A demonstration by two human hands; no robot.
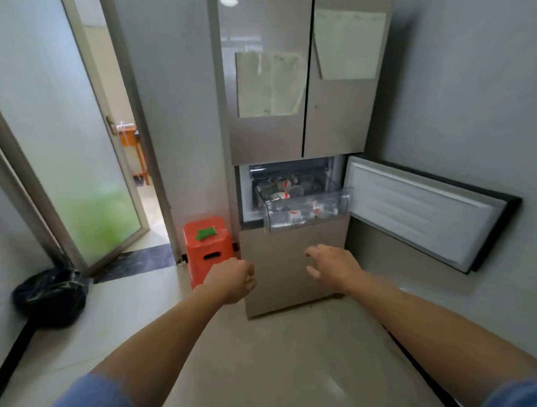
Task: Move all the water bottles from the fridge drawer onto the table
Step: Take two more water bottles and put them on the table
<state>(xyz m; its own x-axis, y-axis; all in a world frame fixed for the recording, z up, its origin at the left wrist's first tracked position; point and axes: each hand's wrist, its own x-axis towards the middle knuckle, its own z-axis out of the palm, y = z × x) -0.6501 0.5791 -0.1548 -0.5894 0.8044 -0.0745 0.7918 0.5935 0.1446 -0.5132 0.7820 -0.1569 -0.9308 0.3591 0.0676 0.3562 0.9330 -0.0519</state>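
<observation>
A clear plastic fridge drawer is pulled out of the middle of a tall beige fridge. Inside it lie several clear water bottles with red and white labels, piled on their sides. The small fridge door stands swung wide to the right. My left hand hangs below and left of the drawer, fingers curled in with nothing in it. My right hand reaches forward just below the drawer, fingers spread and empty. No table is in view.
An orange plastic stool with a green cloth on top stands left of the fridge. A black bin bag sits at the left wall. A frosted glass door stands ajar onto another room. Pale tiled floor lies between me and the fridge.
</observation>
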